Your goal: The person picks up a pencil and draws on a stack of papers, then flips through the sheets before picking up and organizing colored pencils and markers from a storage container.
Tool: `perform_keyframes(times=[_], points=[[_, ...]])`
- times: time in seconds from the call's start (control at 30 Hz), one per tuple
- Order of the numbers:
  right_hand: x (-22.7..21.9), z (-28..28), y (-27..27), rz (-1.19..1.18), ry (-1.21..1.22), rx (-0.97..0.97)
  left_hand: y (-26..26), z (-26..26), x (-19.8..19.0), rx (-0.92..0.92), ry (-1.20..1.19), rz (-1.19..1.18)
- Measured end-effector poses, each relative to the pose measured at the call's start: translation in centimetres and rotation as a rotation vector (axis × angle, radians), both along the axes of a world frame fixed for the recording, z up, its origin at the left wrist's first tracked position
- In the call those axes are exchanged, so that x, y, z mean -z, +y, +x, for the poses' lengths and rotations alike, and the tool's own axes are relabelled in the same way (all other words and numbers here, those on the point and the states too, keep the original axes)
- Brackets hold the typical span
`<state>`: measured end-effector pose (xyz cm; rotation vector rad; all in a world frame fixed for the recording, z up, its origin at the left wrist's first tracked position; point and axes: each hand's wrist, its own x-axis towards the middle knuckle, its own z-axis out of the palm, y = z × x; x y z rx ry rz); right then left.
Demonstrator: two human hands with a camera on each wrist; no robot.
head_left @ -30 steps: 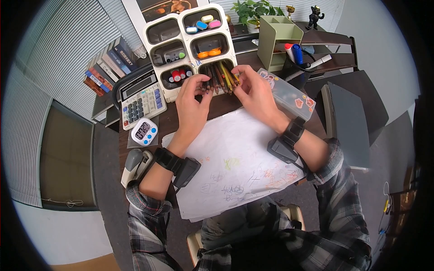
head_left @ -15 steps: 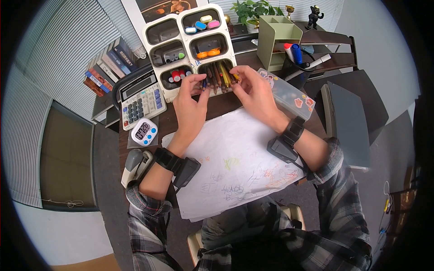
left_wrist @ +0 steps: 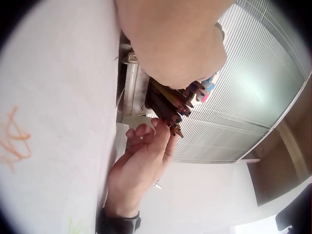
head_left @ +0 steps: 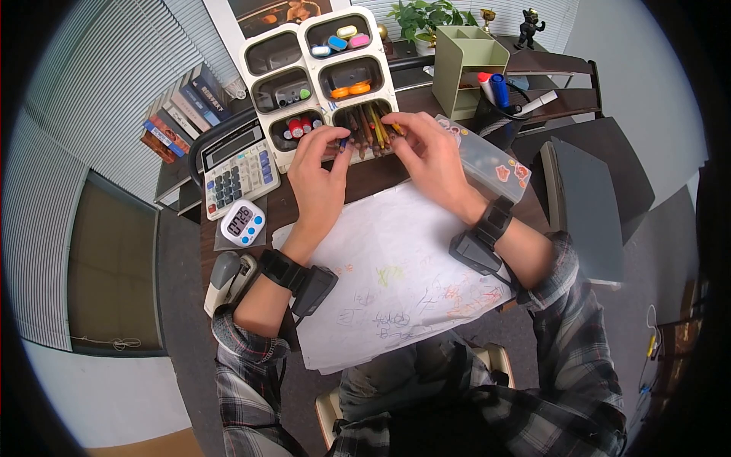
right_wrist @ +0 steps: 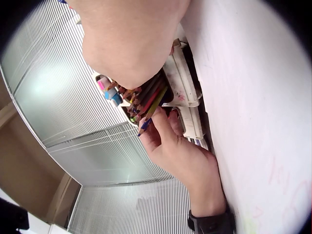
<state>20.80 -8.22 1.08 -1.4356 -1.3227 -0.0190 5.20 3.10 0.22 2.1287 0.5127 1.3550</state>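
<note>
Colored pencils (head_left: pixel 367 133) stand bunched, points up, in the front right compartment of a white organizer (head_left: pixel 327 114). At the bundle's left side my left hand (head_left: pixel 318 179) pinches a blue pencil (right_wrist: pixel 145 126) between thumb and fingers, its blue point showing in the right wrist view. On the opposite side, my right hand (head_left: pixel 434 156) grips a yellowish pencil (left_wrist: pixel 178 131) at the bundle's edge with thumb and forefinger. In each wrist view the wearer's own palm hides its fingertips.
Scribbled white paper (head_left: pixel 396 282) lies under the forearms. Left of the organizer are a calculator (head_left: pixel 236 179), a timer (head_left: pixel 244 222) and a stapler (head_left: pixel 228 282). A clear stickered box (head_left: pixel 491 164), a green holder (head_left: pixel 468 68) and a marker cup (head_left: pixel 506 122) stand right.
My left hand has shifted slightly left, and a blue pencil has come into view between its fingertips. The right hand stays at the bundle's right side with little movement.
</note>
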Motion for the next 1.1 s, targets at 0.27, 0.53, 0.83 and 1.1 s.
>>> perform_keyframes(times=[0.27,0.53,0.83,1.1], points=[[0.2,0.2,0.1,-0.007,-0.016,0.003,0.0,0.3,0.2,-0.036,-0.034,-0.085],[0.2,0.1,0.1,0.003,-0.006,-0.007,0.2,0.0,0.2,-0.070,-0.007,0.066],[0.2,0.2,0.1,-0.012,-0.019,0.000,0.1,-0.1,0.1,-0.047,-0.009,0.030],[0.0,0.1,0.0,-0.047,-0.028,0.003,0.5,0.6,1.0,0.086,-0.061,-0.131]])
